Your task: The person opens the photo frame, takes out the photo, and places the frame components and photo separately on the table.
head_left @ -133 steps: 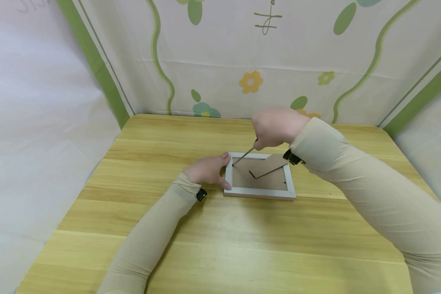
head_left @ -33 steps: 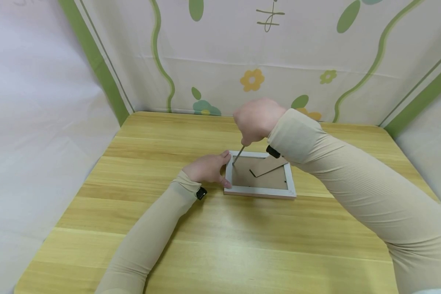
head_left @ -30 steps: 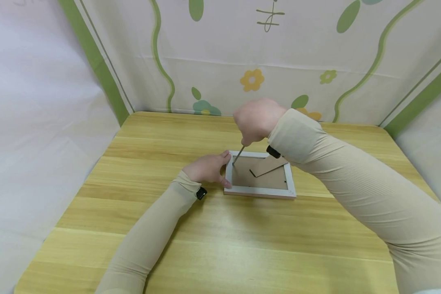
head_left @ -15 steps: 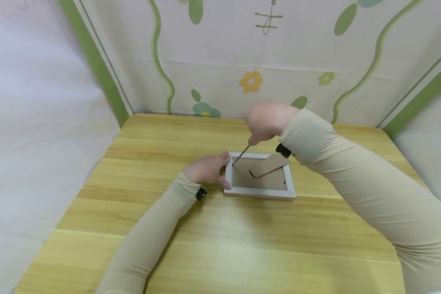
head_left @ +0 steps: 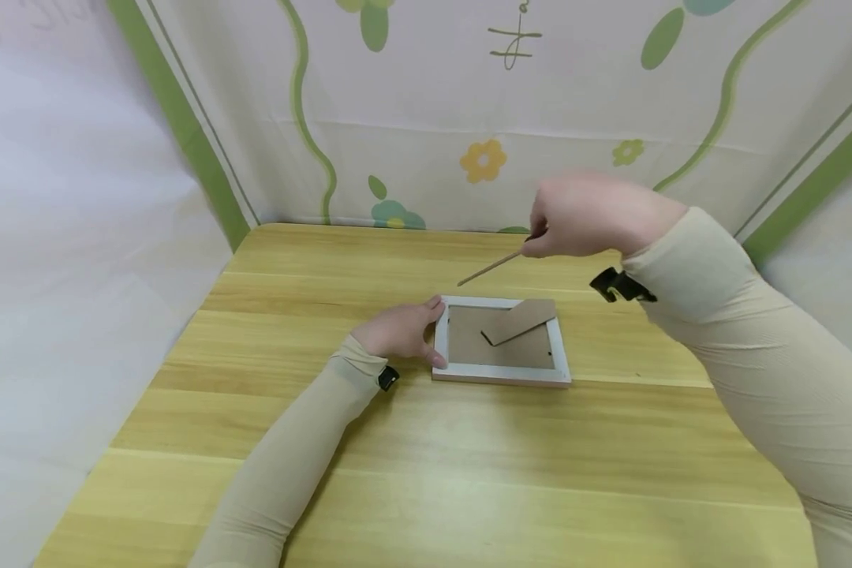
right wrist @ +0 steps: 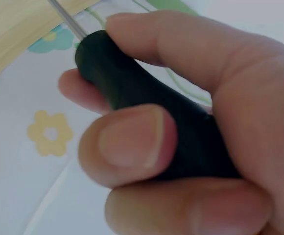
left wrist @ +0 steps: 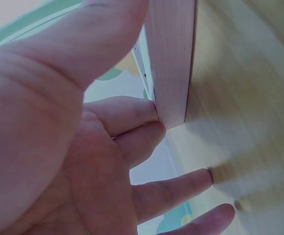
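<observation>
A white picture frame [head_left: 504, 371] lies face down on the wooden table, its brown backing board [head_left: 468, 335] and slanted easel stand [head_left: 525, 317] showing. My left hand [head_left: 399, 331] holds the frame's left end, thumb at the near corner and forefinger at the far one. Two other fingers [left wrist: 174, 193] reach past the frame in the left wrist view. My right hand [head_left: 596, 217] grips a screwdriver [head_left: 490, 270] by its dark handle [right wrist: 132, 83]. The screwdriver's tip is in the air above and beyond the frame's far left corner, apart from it.
The wooden table [head_left: 426, 489] spreads around the frame on all sides. A white cloth backdrop [head_left: 397, 150] with flowers and green stripes rises behind the table's far edge and along both sides. Small dark tabs [head_left: 550, 353] sit at the backing's edge.
The screwdriver's tip has come off the backing's left edge. My right hand has lifted it up and to the right, and its shaft now lies flatter. Left hand and frame have stayed put.
</observation>
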The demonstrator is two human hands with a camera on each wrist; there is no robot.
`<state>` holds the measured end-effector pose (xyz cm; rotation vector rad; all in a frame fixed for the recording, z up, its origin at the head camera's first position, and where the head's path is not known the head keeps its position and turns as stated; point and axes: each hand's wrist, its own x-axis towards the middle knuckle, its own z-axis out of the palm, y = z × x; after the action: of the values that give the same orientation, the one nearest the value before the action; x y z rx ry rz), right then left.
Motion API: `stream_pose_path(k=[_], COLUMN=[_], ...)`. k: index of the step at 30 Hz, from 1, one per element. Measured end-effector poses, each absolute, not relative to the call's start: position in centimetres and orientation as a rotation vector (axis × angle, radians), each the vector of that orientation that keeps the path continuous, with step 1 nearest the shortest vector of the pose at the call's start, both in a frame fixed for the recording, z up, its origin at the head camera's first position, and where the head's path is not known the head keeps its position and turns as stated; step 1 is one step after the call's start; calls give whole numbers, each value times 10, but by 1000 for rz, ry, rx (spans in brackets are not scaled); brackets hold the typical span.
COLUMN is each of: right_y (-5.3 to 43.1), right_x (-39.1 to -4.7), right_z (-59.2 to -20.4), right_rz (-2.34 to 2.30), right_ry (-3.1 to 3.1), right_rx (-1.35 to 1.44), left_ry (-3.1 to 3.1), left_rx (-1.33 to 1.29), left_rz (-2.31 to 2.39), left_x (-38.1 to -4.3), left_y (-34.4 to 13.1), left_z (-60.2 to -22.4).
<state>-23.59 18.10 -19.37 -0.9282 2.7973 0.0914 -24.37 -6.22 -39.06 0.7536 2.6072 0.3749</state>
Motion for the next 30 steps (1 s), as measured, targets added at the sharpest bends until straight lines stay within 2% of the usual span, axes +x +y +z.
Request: stream_pose_path(k=[21,30], right_y=[242,248], right_x=[-213,-211], right_z=[-291,-312], right_rz=[-394,-481], right_ry=[2850,2854], right_rx=[-869,-895], left_ry=[2606,2602], left_rx=[730,722], left_rz=[383,382], left_x=[-245,-245], left_y=[-66,-66], left_z=[-389,-388])
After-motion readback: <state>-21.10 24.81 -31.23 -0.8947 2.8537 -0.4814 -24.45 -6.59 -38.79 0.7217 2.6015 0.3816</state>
